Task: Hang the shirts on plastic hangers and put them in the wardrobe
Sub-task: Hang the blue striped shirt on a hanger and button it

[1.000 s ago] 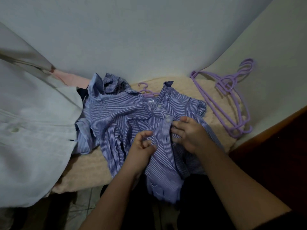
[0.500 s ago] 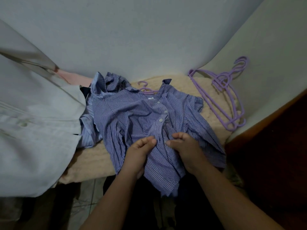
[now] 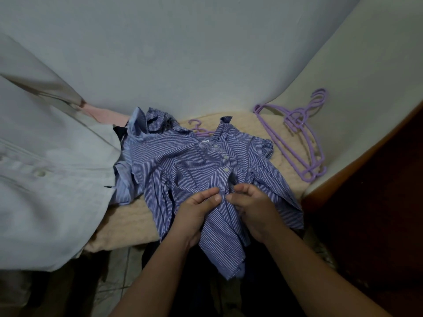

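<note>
The blue striped shirt [image 3: 183, 170] lay front-up on the beige blanket [image 3: 128, 223], its hem hanging over the near edge, a purple hanger hook [image 3: 197, 127] poking from its collar. The left hand [image 3: 196, 213] and right hand [image 3: 251, 207] each pinched the button placket below the fastened buttons. More purple hangers [image 3: 297, 138] lay to the right, well apart from the shirt.

One view only, head-worn, wide-angle. Looks forward and steeply down from above the person's own forearms, which enter from the bottom edge. Close range: hands [image 3: 199, 209] and shirt [image 3: 183, 170] sit mid-frame, just below the lens. Faces a wall corner; wall [image 3: 183, 53] fills the upper half. Edges bow outward with lens distortion. No second view to overlap.
</note>
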The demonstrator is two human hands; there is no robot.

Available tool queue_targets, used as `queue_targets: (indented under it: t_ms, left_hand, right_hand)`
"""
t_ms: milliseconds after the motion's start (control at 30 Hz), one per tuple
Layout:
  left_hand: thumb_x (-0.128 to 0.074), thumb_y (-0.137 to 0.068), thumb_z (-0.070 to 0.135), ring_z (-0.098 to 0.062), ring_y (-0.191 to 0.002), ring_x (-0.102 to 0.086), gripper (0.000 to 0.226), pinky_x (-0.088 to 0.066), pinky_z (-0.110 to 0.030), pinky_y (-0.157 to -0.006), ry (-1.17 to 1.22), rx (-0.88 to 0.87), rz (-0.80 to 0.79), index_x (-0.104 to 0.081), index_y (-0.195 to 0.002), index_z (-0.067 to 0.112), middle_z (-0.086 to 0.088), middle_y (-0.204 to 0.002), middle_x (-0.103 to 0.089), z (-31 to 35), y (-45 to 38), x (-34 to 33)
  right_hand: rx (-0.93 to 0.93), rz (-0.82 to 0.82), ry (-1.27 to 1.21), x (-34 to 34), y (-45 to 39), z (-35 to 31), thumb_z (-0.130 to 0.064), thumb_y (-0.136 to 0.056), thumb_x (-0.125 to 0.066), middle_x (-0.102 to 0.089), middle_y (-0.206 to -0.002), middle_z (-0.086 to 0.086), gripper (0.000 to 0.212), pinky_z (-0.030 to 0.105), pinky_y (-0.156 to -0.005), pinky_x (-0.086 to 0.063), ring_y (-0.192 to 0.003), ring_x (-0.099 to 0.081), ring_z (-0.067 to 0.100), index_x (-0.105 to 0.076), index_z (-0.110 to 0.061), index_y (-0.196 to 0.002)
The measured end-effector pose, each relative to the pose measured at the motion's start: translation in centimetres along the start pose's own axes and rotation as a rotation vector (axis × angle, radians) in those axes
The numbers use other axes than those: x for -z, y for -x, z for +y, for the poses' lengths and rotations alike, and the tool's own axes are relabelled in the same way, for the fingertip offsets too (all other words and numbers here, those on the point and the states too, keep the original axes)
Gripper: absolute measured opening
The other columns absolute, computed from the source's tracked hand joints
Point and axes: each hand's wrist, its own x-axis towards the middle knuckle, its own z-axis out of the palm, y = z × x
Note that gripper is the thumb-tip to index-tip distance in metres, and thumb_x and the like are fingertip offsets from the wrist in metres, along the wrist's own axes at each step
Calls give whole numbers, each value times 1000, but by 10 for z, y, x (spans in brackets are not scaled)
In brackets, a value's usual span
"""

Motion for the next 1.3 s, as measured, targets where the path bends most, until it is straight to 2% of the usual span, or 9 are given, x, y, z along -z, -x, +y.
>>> queue_targets:
  t_ms: [167,333,567,667,767,833,967,1133,1300]
  left_hand:
    - [-71,-66,3,-21,-81,-70,30,-54,-34,-83,41,19,-40,-68,-96,8,-12,-87,-73,1,4,-4]
    - [-71,-61,5,-21,-79,-69,33,-55,-35,-82,62,-8,-55,-68,-94,7,-11,-83,-73,2,5,-5]
    - [-60,-82,-6,-17,-72,-71,18,-58,-26,-63,79,9,-93,-65,-95,6,-9,-78,-73,2,4,-5]
    - [-65,-77,-3,-17,-76,-71,21,-58,-27,-69,48,-15,-92,-66,-95,7,-9,-81,-73,0,2,-4]
    - [-72,-66,7,-21,-87,-69,30,-55,-33,-84,3,-52,-57,-69,-96,8,-11,-90,-73,-2,0,-4]
    - [-74,-68,7,-22,-91,-69,28,-54,-32,-84,-38,-81,-19,-71,-96,10,-11,-93,-73,-4,0,-3]
    - [-81,-62,21,-25,-101,-68,40,-50,-38,-94,-117,-132,-7,-72,-99,10,-13,-102,-73,-6,1,-1]
    - [-91,-52,29,-23,-109,-65,47,-44,-44,-104,-221,-166,-44,-76,-96,21,-8,-108,-72,-7,1,1]
    - [-82,-69,10,-5,-105,-65,35,-46,-29,-102,-337,-145,-86,-73,-98,26,2,-107,-71,-5,5,2]
  right_hand:
    - [13,64,-17,-3,1,2,5,-81,-61,-53,-63,5,20,31,-55,-43,-55,-50,15,-52,-12,-79]
    - [-22,-57,-99,0,3,-3,8,-84,-57,-54,-74,11,24,34,-62,-44,-65,-52,22,-46,-13,-79]
    - [-44,-130,-140,5,4,-6,9,-84,-55,-51,-70,7,28,27,-58,-44,-61,-50,17,-43,-15,-79]
    - [-12,-62,-86,5,2,-3,7,-82,-61,-47,-69,9,28,29,-56,-38,-60,-44,17,-45,-15,-76]
    - [92,77,138,2,2,-2,1,-80,-66,-48,-61,6,25,25,-49,-34,-51,-40,15,-48,-15,-72]
    - [163,130,259,-1,4,-3,-4,-80,-66,-53,-58,4,20,27,-50,-36,-49,-44,15,-51,-15,-71]
    - [265,125,420,-7,9,-9,-17,-79,-72,-58,-57,-1,13,30,-56,-44,-55,-52,14,-60,-17,-75]
    - [298,15,479,-5,12,-13,-4,-86,-63,-61,-51,-22,14,5,-54,-41,-52,-55,-10,-71,-16,-86]
    - [236,34,451,-1,10,-9,-11,-84,-67,-66,-61,-14,21,18,-65,-46,-60,-59,-2,-72,-29,-76]
